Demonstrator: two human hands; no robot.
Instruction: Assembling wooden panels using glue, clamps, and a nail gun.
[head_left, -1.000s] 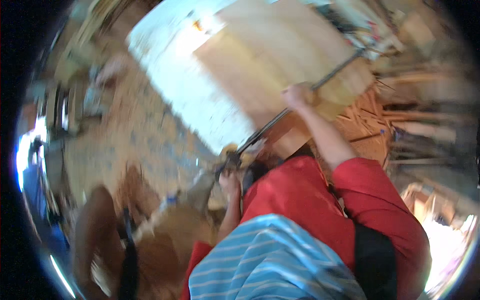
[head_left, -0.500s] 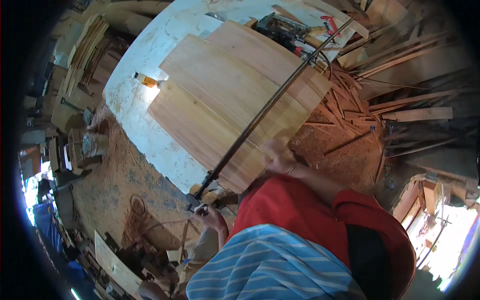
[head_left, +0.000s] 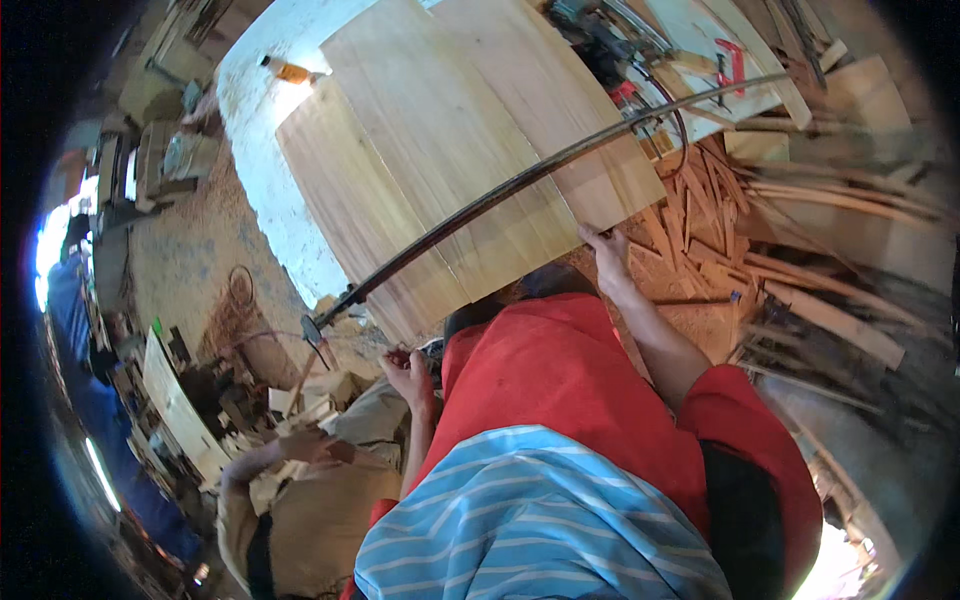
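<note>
Woodshop: the right hand (head_left: 607, 252) presses flat on the edge of wide boards (head_left: 450, 170) leaning on a white bench (head_left: 262, 150), while the left hand (head_left: 408, 372) curls loosely below a long bar clamp (head_left: 520, 185) spanning them. Clamping appears underway; tightening likely needs steady boards.

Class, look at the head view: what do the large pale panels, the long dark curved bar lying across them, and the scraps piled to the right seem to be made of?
The panels look like bare, unfinished wood: pale tan with lengthwise grain and visible joints between boards. The curved bar is probably metal, being thin, dark and slightly shiny, though blur leaves this open. The scraps appear to be wood offcuts, reddish-brown and splintery. The right hand rests at the panel edge.
</note>
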